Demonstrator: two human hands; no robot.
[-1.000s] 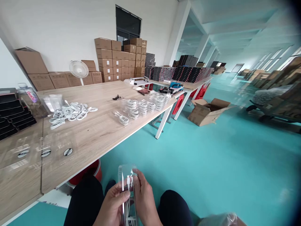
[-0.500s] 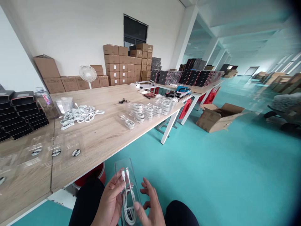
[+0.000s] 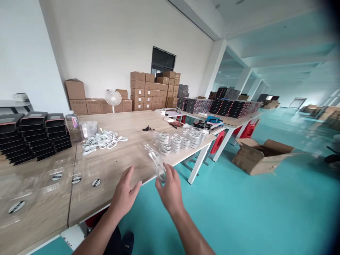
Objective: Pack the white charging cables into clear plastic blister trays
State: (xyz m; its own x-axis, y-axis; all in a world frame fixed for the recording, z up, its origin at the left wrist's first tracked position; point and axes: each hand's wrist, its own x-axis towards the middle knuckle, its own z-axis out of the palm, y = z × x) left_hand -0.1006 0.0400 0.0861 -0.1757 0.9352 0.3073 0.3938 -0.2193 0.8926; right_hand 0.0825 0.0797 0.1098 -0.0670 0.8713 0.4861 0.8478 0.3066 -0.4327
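My right hand (image 3: 170, 191) grips a coiled white charging cable in a clear plastic sleeve (image 3: 156, 161) by its near end, over the table's front edge. Motion smears the cable slightly. My left hand (image 3: 124, 193) is apart from it, fingers spread and holding nothing. Just beyond the held cable, several rows of bagged white cables (image 3: 175, 142) lie on the wooden table (image 3: 127, 122). A loose heap of white cables (image 3: 103, 141) is farther left. Flat clear pouches with round black-and-white labels (image 3: 96, 182) lie at the near left.
Black boxes (image 3: 37, 136) are stacked at the left beside a plastic bottle (image 3: 73, 125). Small black pieces (image 3: 147, 128) lie mid-table. A white fan (image 3: 113, 97) stands behind, before brown cartons (image 3: 145, 92). On the floor at right sits an opened carton (image 3: 261, 157).
My right hand has carried the sleeved cable from above my lap forward to the table edge. My left hand has let go of it and moved forward. The view has tilted up.
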